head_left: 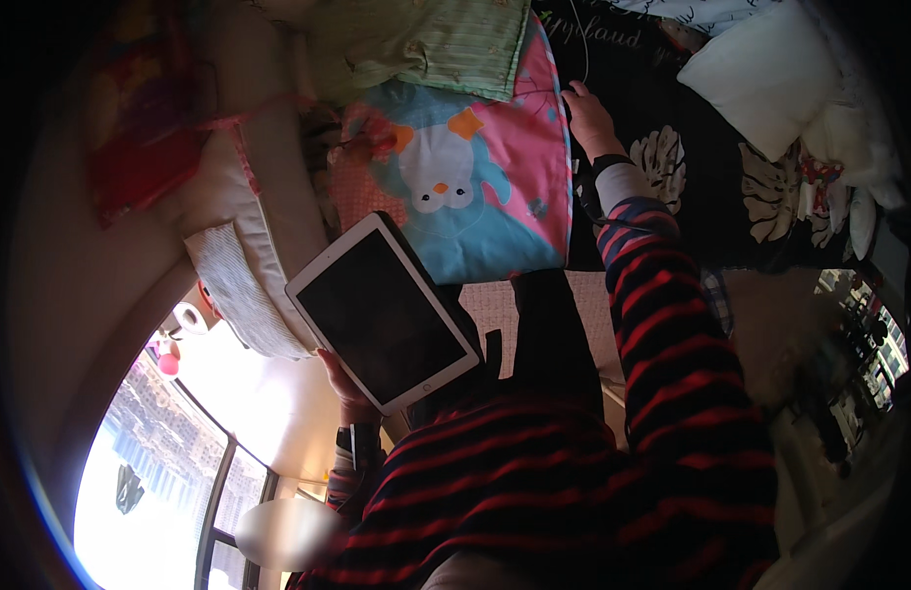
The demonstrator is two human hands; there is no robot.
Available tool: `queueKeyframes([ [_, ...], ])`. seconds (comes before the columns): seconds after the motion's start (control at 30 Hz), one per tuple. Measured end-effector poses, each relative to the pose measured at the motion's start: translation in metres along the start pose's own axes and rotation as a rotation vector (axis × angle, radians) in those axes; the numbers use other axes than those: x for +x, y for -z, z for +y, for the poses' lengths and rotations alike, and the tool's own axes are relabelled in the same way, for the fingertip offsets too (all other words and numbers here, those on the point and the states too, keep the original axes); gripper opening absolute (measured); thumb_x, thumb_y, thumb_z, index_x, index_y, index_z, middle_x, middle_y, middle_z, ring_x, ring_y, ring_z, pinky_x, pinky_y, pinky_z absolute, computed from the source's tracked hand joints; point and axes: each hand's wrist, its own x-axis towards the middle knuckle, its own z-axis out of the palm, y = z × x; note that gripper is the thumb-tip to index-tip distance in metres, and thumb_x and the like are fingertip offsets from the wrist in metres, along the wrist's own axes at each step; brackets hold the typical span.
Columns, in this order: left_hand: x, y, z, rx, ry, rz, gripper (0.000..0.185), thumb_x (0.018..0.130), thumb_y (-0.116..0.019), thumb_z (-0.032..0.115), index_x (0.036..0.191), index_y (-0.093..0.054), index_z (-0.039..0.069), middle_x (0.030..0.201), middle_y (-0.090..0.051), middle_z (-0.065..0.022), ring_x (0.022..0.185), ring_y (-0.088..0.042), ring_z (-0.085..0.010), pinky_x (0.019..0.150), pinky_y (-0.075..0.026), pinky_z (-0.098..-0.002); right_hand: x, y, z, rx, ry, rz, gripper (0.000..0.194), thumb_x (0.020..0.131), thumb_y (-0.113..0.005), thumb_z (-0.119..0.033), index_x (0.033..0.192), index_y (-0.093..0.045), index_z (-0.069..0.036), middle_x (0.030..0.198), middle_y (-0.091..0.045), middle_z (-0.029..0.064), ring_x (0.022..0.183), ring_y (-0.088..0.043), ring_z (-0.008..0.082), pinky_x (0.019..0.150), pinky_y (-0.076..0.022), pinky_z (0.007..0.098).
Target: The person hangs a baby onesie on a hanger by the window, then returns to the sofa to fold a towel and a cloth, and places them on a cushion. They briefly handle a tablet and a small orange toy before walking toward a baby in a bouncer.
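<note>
My left hand [346, 387] grips a white-framed tablet [385, 317] by its lower left edge; the screen is dark and a dark cover shows behind it. Before me lies a pink and teal cloth mat [525, 147] with a penguin picture, partly under a green striped cloth [455, 44]. At the mat's right edge rests my right hand [590, 118], its fingers slightly apart and nothing seen in it. A thin white cord [585, 44] runs down close to its fingertips. Dark bands circle both wrists.
A black cloth with pale leaf prints [691, 221] lies on the right, with a white pillow [765, 81] on it. On the left are a beige padded surface [256, 243], a grey ribbed cloth [234, 287] and a red bag [145, 162]. A bright window stands at lower left.
</note>
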Motion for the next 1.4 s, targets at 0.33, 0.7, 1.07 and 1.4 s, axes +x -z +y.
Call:
queueKeyframes([
  [0.33, -0.015, -0.013, -0.013, 0.127, 0.064, 0.152, 0.071, 0.087, -0.047, 0.057, 0.134, -0.039, 0.005, 0.129, -0.049, -0.0122, 0.115, -0.049, -0.0298, 0.099, -0.039, -0.0431, -0.037, 0.106, 0.008, -0.074, -0.021, -0.176, 0.013, 0.083, -0.060, -0.016, 0.093, -0.064, -0.009, 0.085, -0.063, 0.0111, 0.081, -0.061, 0.0325, 0.068, -0.0498, 0.0404],
  [0.7, -0.056, -0.187, 0.018, 0.029, 0.042, -0.468, 0.077, 0.082, -0.050, 0.061, 0.135, -0.039, 0.006, 0.132, -0.047, -0.0134, 0.117, -0.047, -0.0325, 0.101, -0.036, -0.0458, -0.106, 0.410, -0.212, 1.173, 0.272, 0.035, 0.027, 0.089, -0.059, -0.007, 0.115, -0.059, -0.001, 0.072, -0.053, -0.0027, 0.065, -0.051, 0.0038, 0.057, -0.0398, 0.0182],
  [1.07, -0.064, -0.224, 0.062, 0.256, -0.142, -0.722, 0.077, 0.077, -0.064, 0.054, 0.131, -0.042, 0.003, 0.126, -0.052, -0.0154, 0.112, -0.052, -0.0322, 0.097, -0.041, -0.0451, -0.122, 0.529, -0.343, 1.032, 0.392, 0.227, 0.022, 0.093, -0.053, -0.013, 0.098, -0.064, 0.005, 0.062, -0.044, -0.0059, 0.054, -0.032, 0.0023, 0.051, -0.0273, 0.0189],
  [1.4, -0.105, -0.216, 0.040, 0.359, -0.038, -0.575, 0.060, 0.067, -0.071, 0.015, 0.119, -0.049, -0.006, 0.090, -0.065, -0.0142, 0.081, -0.065, -0.0263, 0.073, -0.054, -0.0375, -0.150, 0.505, -0.365, 1.339, 0.495, 0.076, 0.016, 0.086, -0.062, -0.007, 0.100, -0.066, 0.000, 0.076, -0.063, 0.0000, 0.065, -0.051, 0.0025, 0.057, -0.0396, 0.0147],
])
